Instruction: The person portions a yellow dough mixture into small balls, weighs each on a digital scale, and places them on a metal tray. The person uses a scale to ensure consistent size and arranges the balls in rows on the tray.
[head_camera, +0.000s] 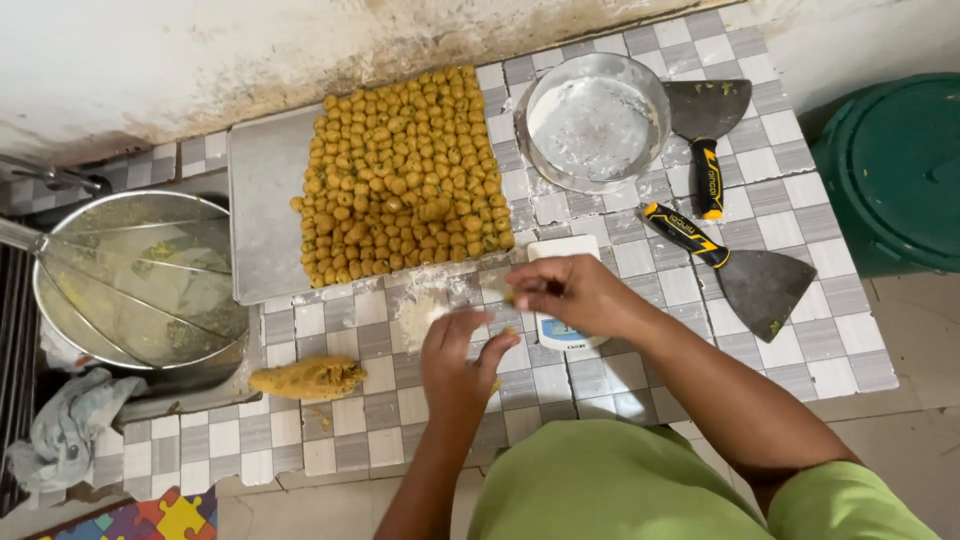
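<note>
One strainer (130, 280) at far left; one dough log (308, 378) on the tiled counter (800, 340). One tray (262, 210), dough balls (400, 170) packed too many to count. Left hand (455, 365), fingers loosely curled, seems to roll a dough bit under the palm. Right hand (570, 292) pinches a small piece above one scale (560, 325). One flour bowl (592, 120), two scrapers (745, 270). Risk, likely: uneven balls; the log drying out.
</note>
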